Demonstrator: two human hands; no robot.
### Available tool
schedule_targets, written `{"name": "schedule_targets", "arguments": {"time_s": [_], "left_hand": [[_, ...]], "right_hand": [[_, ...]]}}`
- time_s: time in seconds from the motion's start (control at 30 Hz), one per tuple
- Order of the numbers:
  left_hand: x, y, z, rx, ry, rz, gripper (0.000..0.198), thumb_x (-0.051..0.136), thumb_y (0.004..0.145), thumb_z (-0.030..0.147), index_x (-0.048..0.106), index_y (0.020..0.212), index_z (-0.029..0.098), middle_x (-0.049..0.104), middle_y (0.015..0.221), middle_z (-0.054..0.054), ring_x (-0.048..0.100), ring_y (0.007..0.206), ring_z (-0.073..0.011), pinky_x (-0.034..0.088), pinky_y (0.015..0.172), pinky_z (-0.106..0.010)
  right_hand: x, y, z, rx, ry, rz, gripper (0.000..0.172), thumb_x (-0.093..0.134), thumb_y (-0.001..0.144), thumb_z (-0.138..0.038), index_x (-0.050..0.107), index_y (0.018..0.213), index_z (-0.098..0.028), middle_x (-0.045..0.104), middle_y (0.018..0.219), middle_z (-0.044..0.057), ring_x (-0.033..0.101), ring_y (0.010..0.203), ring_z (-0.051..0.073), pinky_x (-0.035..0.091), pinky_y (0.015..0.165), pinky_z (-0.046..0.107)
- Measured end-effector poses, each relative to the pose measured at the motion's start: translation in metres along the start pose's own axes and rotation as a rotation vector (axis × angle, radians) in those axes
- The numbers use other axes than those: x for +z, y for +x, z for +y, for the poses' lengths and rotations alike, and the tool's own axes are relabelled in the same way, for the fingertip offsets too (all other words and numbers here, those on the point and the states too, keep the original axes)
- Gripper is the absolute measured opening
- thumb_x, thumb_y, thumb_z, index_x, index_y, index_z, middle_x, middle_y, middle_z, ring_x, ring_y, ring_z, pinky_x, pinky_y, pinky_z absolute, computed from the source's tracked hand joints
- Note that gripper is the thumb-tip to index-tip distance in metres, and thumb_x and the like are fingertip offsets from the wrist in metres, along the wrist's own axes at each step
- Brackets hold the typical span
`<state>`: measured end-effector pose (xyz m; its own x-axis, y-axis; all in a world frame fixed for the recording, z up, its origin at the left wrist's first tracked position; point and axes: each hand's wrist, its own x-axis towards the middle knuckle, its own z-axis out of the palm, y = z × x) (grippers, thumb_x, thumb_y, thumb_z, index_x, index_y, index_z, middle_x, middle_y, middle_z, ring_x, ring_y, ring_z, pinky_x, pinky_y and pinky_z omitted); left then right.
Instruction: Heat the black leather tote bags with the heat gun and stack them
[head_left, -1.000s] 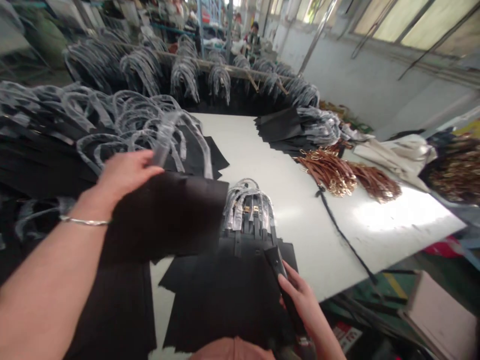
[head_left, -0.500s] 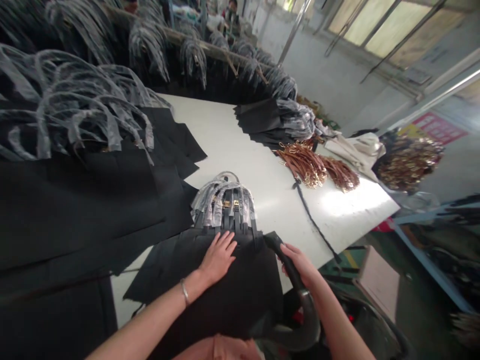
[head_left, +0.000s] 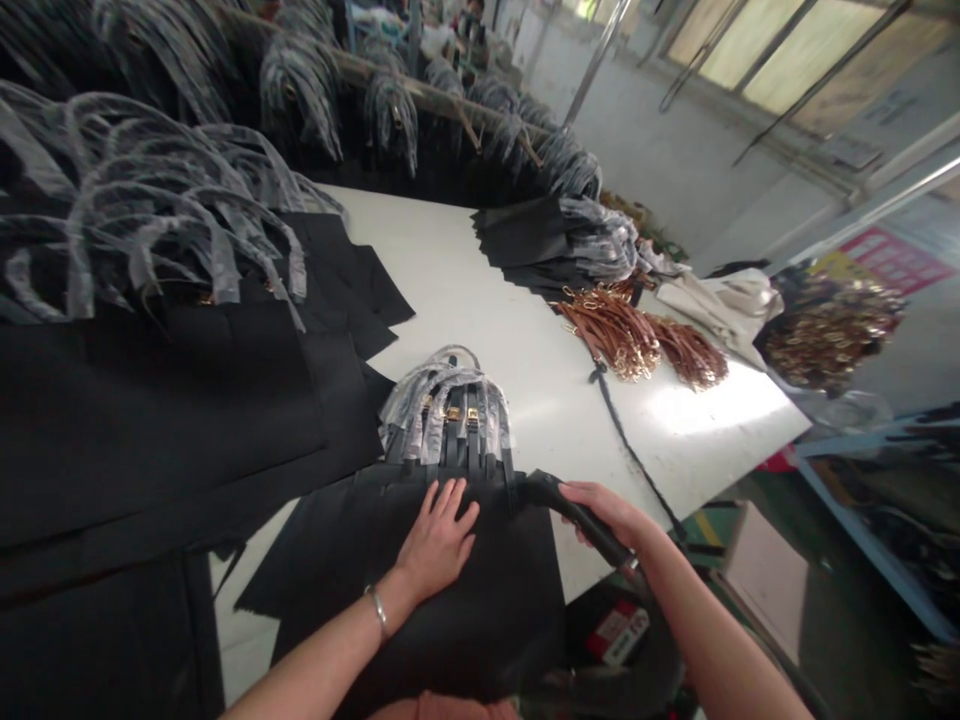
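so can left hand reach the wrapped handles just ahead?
Likely yes: the left hand rests on the black panel just short of the wrapped handles, and no tool blocks the way.

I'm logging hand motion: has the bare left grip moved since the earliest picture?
Yes. Judged against the bundled brown straps with gold-coloured clips, the bare left grip has moved rightward and nearer, and rests on flat black panels.

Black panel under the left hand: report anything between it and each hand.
Nothing visible stands between the left hand and the black panel. The right hand has a black hose nozzle in its grip; the nozzle stands between that hand and the panel's upper right corner.
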<state>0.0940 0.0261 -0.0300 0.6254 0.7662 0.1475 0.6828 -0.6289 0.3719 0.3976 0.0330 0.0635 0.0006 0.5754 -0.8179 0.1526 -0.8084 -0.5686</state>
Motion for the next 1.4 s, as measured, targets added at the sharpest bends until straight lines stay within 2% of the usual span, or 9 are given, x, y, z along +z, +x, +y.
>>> {"name": "schedule_targets", "arguments": {"time_s": [0.17, 0.3, 0.43, 0.57, 0.67, 0.83, 1.0, 1.23, 1.4], "left_hand": [[0.001, -0.001, 0.002, -0.001, 0.026, -0.017, 0.041, 0.054, 0.093, 0.041, 0.059, 0.129, 0.023, 0.044, 0.152, -0.018, 0.036, 0.144, -0.0339, 0.027, 0.12, -0.056], [0.003, -0.004, 0.003, -0.003, 0.038, -0.014, 0.042, 0.054, 0.093, 0.042, 0.059, 0.13, 0.023, 0.043, 0.153, -0.018, 0.035, 0.145, -0.0336, 0.028, 0.119, -0.056], [0.004, -0.008, 0.005, -0.009, 0.034, -0.002, 0.041, 0.055, 0.092, 0.037, 0.06, 0.13, 0.022, 0.04, 0.155, -0.018, 0.036, 0.145, -0.034, 0.03, 0.119, -0.056], [0.006, -0.009, 0.005, -0.007, 0.038, 0.001, 0.04, 0.054, 0.093, 0.036, 0.06, 0.13, 0.022, 0.038, 0.157, -0.017, 0.035, 0.146, -0.0331, 0.029, 0.12, -0.054], [0.006, -0.009, 0.005, -0.006, 0.036, -0.002, 0.041, 0.055, 0.093, 0.037, 0.059, 0.131, 0.022, 0.037, 0.157, -0.017, 0.033, 0.146, -0.033, 0.028, 0.121, -0.055], [0.005, -0.01, 0.005, -0.014, 0.029, 0.009, 0.041, 0.054, 0.093, 0.034, 0.059, 0.132, 0.022, 0.036, 0.158, -0.016, 0.032, 0.147, -0.0319, 0.028, 0.121, -0.054], [0.009, -0.012, 0.005, -0.017, 0.055, 0.014, 0.042, 0.052, 0.095, 0.037, 0.059, 0.134, 0.021, 0.034, 0.159, -0.016, 0.03, 0.148, -0.031, 0.028, 0.121, -0.053], [0.016, -0.012, 0.003, -0.008, 0.076, 0.033, 0.045, 0.054, 0.094, 0.044, 0.059, 0.133, 0.023, 0.034, 0.159, -0.015, 0.03, 0.148, -0.0308, 0.027, 0.121, -0.052], [0.017, -0.011, 0.004, -0.006, 0.096, 0.05, 0.045, 0.054, 0.094, 0.045, 0.06, 0.132, 0.023, 0.036, 0.158, -0.013, 0.031, 0.148, -0.0297, 0.026, 0.122, -0.051]], "right_hand": [[0.018, 0.015, -0.008, -0.134, 0.064, 0.147, 0.031, 0.057, 0.09, -0.048, 0.058, 0.094, -0.017, 0.062, 0.068, 0.0, 0.056, 0.04, 0.01, 0.042, 0.034, 0.019], [0.006, 0.0, -0.005, -0.181, 0.094, 0.272, 0.031, 0.054, 0.092, -0.047, 0.057, 0.098, -0.017, 0.061, 0.069, 0.0, 0.054, 0.04, 0.009, 0.041, 0.035, 0.019], [-0.021, -0.027, 0.018, -0.063, 0.039, 0.189, 0.039, 0.062, 0.088, -0.049, 0.061, 0.109, -0.017, 0.063, 0.07, 0.001, 0.056, 0.04, 0.01, 0.042, 0.034, 0.02], [-0.028, -0.021, 0.032, 0.014, 0.023, 0.092, 0.045, 0.064, 0.086, -0.051, 0.062, 0.114, -0.016, 0.065, 0.073, 0.002, 0.056, 0.04, 0.01, 0.043, 0.035, 0.02], [-0.02, -0.003, 0.026, -0.031, 0.074, 0.059, 0.04, 0.063, 0.087, -0.049, 0.062, 0.108, -0.015, 0.065, 0.072, 0.003, 0.056, 0.041, 0.011, 0.044, 0.036, 0.021], [-0.023, -0.003, 0.015, -0.176, 0.152, 0.186, 0.034, 0.058, 0.091, -0.049, 0.058, 0.101, -0.018, 0.064, 0.074, 0.001, 0.056, 0.042, 0.009, 0.042, 0.037, 0.02], [-0.039, -0.025, 0.028, -0.047, 0.016, 0.084, 0.039, 0.06, 0.089, -0.052, 0.06, 0.105, -0.016, 0.064, 0.073, 0.002, 0.056, 0.042, 0.009, 0.042, 0.037, 0.019], [-0.041, 0.002, 0.022, 0.005, -0.008, -0.073, 0.036, 0.061, 0.088, -0.048, 0.059, 0.104, -0.015, 0.064, 0.072, 0.002, 0.056, 0.044, 0.01, 0.047, 0.04, 0.021], [-0.067, 0.0, 0.02, 0.082, -0.101, -0.099, 0.036, 0.063, 0.087, -0.047, 0.059, 0.108, -0.017, 0.066, 0.07, 0.003, 0.058, 0.046, 0.012, 0.049, 0.043, 0.021]]}}
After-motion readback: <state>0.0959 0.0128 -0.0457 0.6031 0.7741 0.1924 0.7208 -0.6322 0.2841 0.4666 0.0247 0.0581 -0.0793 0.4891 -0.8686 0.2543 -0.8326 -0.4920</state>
